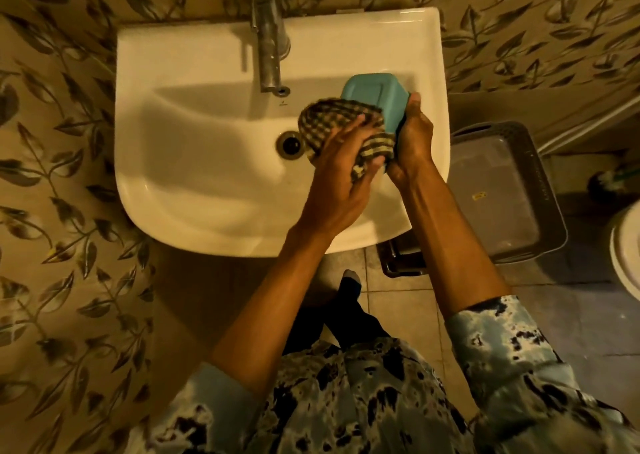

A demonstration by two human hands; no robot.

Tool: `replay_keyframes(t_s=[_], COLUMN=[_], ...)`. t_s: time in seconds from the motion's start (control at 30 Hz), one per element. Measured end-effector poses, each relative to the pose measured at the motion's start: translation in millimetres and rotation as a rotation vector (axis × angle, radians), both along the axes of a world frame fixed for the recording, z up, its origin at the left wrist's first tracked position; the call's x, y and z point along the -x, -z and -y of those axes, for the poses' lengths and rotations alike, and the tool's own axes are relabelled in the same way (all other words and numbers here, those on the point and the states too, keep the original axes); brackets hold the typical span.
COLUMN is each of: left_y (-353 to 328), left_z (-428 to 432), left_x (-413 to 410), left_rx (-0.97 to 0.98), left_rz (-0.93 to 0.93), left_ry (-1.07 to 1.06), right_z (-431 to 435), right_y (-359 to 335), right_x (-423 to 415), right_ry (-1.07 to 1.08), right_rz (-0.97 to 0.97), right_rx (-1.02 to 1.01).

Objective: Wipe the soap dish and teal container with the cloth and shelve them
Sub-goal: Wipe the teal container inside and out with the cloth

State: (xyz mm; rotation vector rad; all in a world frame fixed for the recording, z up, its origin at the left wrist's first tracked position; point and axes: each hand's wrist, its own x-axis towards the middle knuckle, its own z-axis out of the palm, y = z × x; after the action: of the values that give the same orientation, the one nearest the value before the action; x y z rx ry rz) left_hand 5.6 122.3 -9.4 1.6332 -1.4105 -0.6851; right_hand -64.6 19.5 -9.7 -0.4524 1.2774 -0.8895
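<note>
Patterned sleeves point(512, 356) lead to both hands over the washbasin point(214, 190), right of its drain: right hand point(410, 141) grips the teal container point(375, 96), left hand point(341, 166) presses the checked cloth point(325, 117) against it; recommend rotating the container to reach every face.

No readable text anywhere, small dark maker's mark on the white sink point(180, 82) just below the faucet spout, too small to read, yellow sticker point(479, 196) on the grey plastic bin point(540, 176) lid, its print illegible
</note>
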Motion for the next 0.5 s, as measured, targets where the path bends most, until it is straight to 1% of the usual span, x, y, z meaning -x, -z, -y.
replay_keyframes(t_s=[0.1,0.17,0.23,0.3,0.4,0.43,0.5], left_y=[-13,-17,-15,-4,11,13,12], left_z=[25,38,44,39,15,6,-8], left_x=[-4,-19,-35,-44,-40,-35,-17], left_rx=[-0.027,-0.031,-0.055,-0.116,-0.29,-0.297,-0.241], left_rz=[0.05,0.02,-0.054,-0.2,-0.622,-0.712,-0.756], left_ry=[0.051,0.027,-0.036,-0.163,-0.377,-0.423,-0.468], right_z=[-7,-10,-14,-14,-8,-6,-5], right_y=[1,0,-4,-7,-12,-13,-13], right_x=[1,1,-1,-1,2,2,-1], right_ry=[-0.019,-0.06,-0.108,-0.142,-0.185,-0.197,-0.206], right_rz=[0.029,0.012,0.004,-0.031,-0.11,-0.138,-0.201], right_rx=[0.012,0.04,0.059,0.119,0.282,0.336,0.431])
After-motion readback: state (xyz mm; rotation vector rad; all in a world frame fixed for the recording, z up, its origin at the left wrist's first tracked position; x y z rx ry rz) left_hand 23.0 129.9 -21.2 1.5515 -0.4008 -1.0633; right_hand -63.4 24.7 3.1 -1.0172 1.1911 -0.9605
